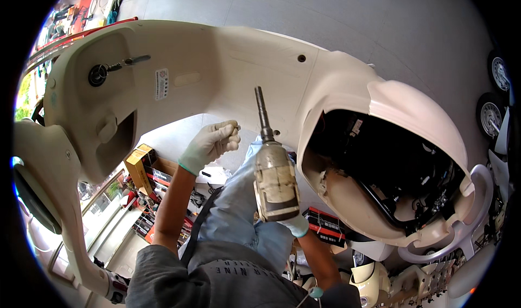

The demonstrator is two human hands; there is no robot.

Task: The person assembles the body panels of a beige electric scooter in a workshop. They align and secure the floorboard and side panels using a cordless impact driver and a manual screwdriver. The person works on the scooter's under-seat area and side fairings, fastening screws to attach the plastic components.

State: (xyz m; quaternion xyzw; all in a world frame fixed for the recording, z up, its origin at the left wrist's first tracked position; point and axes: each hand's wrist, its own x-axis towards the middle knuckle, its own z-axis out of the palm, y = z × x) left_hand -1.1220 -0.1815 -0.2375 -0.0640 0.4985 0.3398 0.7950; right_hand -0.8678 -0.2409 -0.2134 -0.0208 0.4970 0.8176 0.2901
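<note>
My right hand (pixel 297 225), in a white glove and mostly hidden behind the tool, holds a worn impact driver (pixel 277 180). A long dark socket bit (pixel 262 112) points from it toward the footboard of a cream scooter body (pixel 260 53). To the left of the driver, my left hand (pixel 211 144), in a white glove with a green cuff, is closed in a pinch. Something small and greyish shows at its fingertips, too small to name. Both hands are apart from the scooter body, on its near side.
An open dark compartment (pixel 380 167) gapes in the scooter's rear body at right. A key (pixel 135 60) sits in the front panel's lock. Cardboard boxes (pixel 139 164) lie on the floor at left, and a black-and-red box (pixel 324 226) at right. Wheels (pixel 491 115) stand at the far right.
</note>
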